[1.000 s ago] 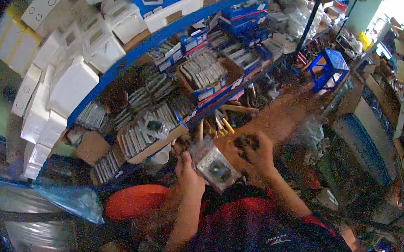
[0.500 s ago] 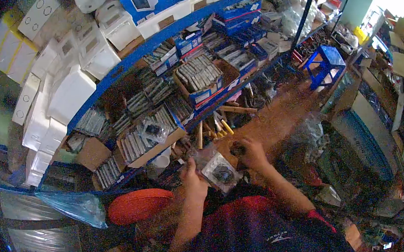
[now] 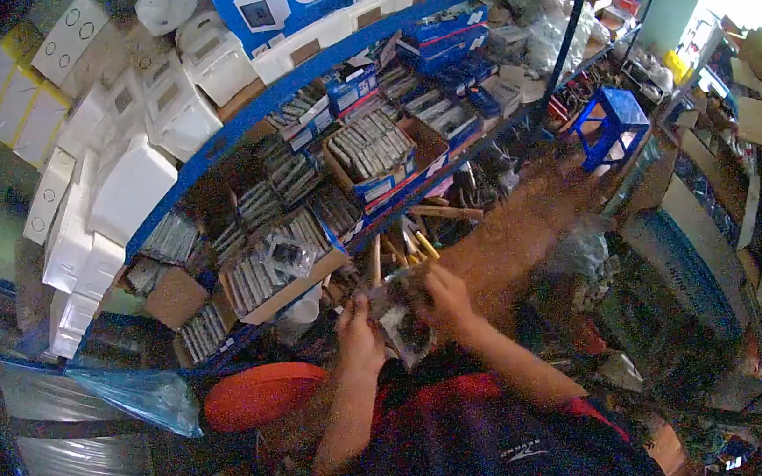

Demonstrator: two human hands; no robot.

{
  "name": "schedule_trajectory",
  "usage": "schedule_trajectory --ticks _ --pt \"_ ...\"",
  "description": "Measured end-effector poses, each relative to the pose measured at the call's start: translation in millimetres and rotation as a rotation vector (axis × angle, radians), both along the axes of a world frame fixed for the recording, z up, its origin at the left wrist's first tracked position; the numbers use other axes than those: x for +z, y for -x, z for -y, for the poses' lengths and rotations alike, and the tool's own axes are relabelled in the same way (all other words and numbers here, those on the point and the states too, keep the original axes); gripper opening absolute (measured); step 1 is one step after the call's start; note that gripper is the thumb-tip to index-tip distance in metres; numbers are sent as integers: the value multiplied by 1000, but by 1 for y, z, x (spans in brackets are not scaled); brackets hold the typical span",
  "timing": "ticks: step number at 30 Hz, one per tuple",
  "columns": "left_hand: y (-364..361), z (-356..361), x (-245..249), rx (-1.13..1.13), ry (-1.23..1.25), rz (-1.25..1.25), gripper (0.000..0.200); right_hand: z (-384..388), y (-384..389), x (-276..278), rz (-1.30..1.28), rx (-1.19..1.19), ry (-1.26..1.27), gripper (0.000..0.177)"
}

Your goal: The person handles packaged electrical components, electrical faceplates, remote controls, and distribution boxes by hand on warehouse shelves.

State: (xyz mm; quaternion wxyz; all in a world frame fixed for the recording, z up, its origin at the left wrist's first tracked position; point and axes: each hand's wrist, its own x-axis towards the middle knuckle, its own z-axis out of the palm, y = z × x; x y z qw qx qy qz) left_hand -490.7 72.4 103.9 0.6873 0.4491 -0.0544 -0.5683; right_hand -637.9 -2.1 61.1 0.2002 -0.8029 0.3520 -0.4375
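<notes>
In front of my chest, a clear plastic bag with a dark item inside is held up at a tilt. My left hand grips its left edge, thumb uppermost. My right hand is closed at the bag's upper right side, its fingers bent against the plastic. Whatever the right fingers pinch is hidden and blurred. Just beyond the hands, a cardboard box on the shelf holds a row of similar flat packets, with one bagged packet lying on top.
A blue-edged shelf runs across, carrying white housings and blue printed boxes. Beside my left arm is a red round seat. A blue stool stands at the far right, near stacked cardboard.
My right hand has moved left and down, from beside the bag onto its upper part. The dark thing at its fingers no longer shows. The bag has shifted slightly left.
</notes>
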Motion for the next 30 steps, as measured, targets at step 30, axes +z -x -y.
schedule_trajectory --ticks 30 --pt "3 10 70 4 110 -78 33 5 45 62 1269 19 -1293 25"
